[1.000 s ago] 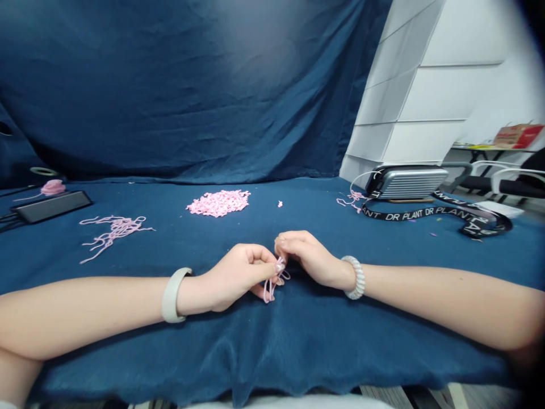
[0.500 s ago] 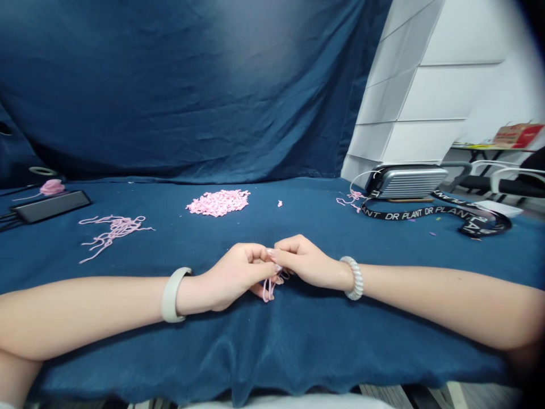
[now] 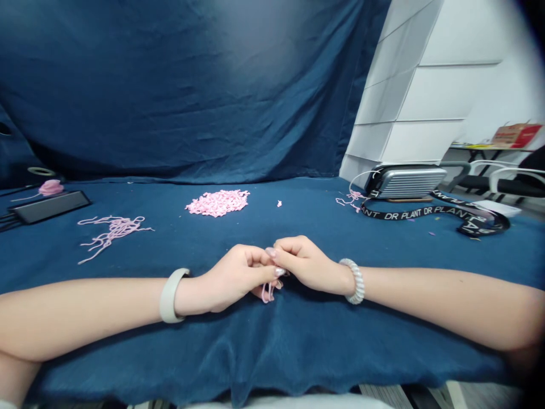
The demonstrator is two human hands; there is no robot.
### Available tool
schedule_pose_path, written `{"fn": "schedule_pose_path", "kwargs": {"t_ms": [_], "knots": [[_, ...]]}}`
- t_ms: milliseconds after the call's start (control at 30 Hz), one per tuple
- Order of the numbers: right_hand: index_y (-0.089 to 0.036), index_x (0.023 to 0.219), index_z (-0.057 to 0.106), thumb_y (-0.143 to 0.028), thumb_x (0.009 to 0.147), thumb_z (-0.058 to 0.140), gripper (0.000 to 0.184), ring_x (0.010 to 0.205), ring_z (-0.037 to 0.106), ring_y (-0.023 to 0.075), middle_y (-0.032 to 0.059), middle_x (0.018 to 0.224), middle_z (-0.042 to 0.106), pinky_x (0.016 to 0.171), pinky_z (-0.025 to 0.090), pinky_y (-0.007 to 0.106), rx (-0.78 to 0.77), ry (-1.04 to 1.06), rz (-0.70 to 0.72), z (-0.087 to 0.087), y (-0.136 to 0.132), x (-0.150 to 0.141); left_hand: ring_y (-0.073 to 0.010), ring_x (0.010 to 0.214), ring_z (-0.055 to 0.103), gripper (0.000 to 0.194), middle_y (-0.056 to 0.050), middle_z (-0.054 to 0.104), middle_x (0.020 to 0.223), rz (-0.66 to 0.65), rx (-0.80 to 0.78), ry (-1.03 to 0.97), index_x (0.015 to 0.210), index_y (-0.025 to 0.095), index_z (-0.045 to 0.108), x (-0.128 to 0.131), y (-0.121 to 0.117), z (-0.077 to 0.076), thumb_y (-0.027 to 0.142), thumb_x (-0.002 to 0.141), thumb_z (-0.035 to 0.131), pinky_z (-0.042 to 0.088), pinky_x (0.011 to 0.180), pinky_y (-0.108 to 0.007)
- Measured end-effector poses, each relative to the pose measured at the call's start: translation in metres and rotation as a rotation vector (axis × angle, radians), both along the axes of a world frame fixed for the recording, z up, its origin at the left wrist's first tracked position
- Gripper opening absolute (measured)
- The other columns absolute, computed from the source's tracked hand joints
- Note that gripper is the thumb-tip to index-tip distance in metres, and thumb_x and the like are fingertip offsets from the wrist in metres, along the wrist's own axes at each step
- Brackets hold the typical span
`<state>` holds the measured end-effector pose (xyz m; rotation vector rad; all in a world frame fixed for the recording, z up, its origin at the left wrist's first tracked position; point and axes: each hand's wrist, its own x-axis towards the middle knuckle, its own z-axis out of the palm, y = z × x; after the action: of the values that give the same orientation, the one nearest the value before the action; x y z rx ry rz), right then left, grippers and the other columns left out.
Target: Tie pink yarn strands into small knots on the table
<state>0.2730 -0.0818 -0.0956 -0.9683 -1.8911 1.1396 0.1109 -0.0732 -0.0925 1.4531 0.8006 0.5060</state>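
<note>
My left hand (image 3: 236, 277) and my right hand (image 3: 303, 262) meet at the middle of the blue cloth-covered table (image 3: 298, 341). Both pinch the same short piece of pink string (image 3: 268, 292), whose loops hang below the fingertips onto the cloth. The fingers of both hands are curled closed around it. A grey band sits on my left wrist, a white coiled band on my right wrist.
A heap of small pink knotted pieces (image 3: 218, 201) lies further back. Loose pink strings (image 3: 111, 228) lie at the left, near a dark flat device (image 3: 45, 207) and a pink yarn ball (image 3: 51, 187). A silver case (image 3: 406, 182) with a black printed strap (image 3: 430, 213) sits at the right.
My right hand has moved in closer to the left, fingertips now overlapping. The string's loops have been drawn tighter and shorter under the fingers.
</note>
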Motion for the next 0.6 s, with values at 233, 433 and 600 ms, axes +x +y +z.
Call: {"fn": "schedule_pose_path", "kwargs": {"t_ms": [233, 433, 600], "knots": [[-0.013, 0.072, 0.042, -0.055, 0.083, 0.034, 0.045, 0.064, 0.039, 0.0043, 0.0003, 0.069, 0.044, 0.061, 0.037, 0.017, 0.137, 0.128, -0.013, -0.004, 0.005, 0.004, -0.0055, 0.074, 0.055, 0.023, -0.001, 0.061, 0.080, 0.190, 0.418, -0.085, 0.068, 0.017, 0.062, -0.007, -0.002, 0.002, 0.039, 0.067, 0.065, 0.045, 0.069, -0.016], [-0.013, 0.085, 0.048, -0.050, 0.082, 0.043, 0.038, 0.073, 0.046, 0.0069, 0.0033, 0.082, 0.052, 0.070, 0.041, 0.020, 0.314, -0.088, 0.158, -0.005, 0.000, 0.004, -0.0084, 0.102, 0.050, 0.012, 0.000, 0.054, 0.101, 0.251, 0.528, -0.110, 0.066, 0.021, 0.067, -0.008, -0.002, 0.003, 0.033, 0.067, 0.068, 0.040, 0.093, -0.017], [-0.014, 0.082, 0.056, -0.031, 0.084, 0.046, 0.020, 0.081, 0.051, 0.0076, 0.0034, 0.084, 0.059, 0.079, 0.042, 0.021, 0.657, -0.219, 0.229, -0.004, -0.005, 0.000, -0.0074, 0.095, 0.055, 0.010, 0.001, 0.057, 0.097, 0.192, 0.456, -0.135, 0.065, 0.021, 0.067, -0.008, -0.004, 0.004, 0.031, 0.066, 0.068, 0.042, 0.094, -0.019]]}}
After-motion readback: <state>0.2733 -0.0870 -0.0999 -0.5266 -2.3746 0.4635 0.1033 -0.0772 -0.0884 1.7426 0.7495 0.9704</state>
